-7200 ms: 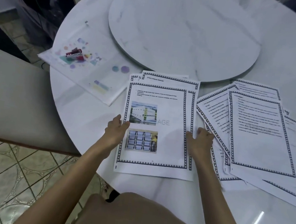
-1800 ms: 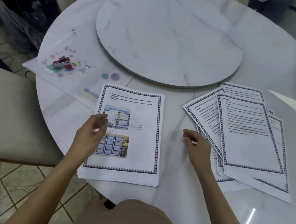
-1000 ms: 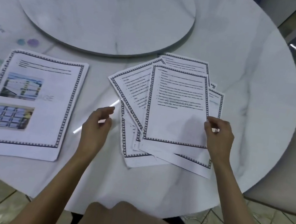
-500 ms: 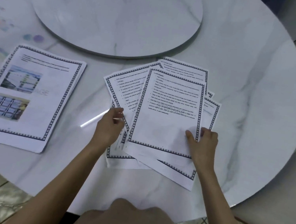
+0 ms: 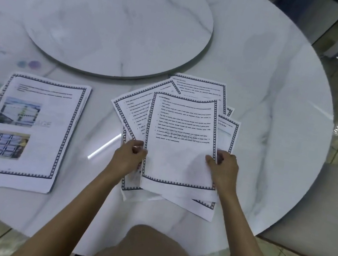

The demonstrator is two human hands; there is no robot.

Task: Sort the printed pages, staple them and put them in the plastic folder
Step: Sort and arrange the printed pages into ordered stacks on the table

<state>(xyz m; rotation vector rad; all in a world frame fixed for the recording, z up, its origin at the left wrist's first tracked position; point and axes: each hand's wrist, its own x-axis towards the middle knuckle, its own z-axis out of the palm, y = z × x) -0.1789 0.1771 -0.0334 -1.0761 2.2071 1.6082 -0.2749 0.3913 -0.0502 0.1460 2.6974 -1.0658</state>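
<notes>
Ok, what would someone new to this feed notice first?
The left hand and right hand pinch the side edges of the top bordered text sheet on a messy fan of white printed pages, near-centre on the white marble table. To its left lies a squared-up stack of bordered pages with two photos on top; behind both sits a raised round marble turntable.

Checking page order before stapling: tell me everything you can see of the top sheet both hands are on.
The top sheet is white printer paper, portrait, with a dark patterned border, bulleted text on its upper half and a faint grey watermark; the lower half is blank. Its top edge ripples slightly. It lies over the fanned loose pages on the marble table. The left hand pinches its left edge, the right hand its right edge.
</notes>
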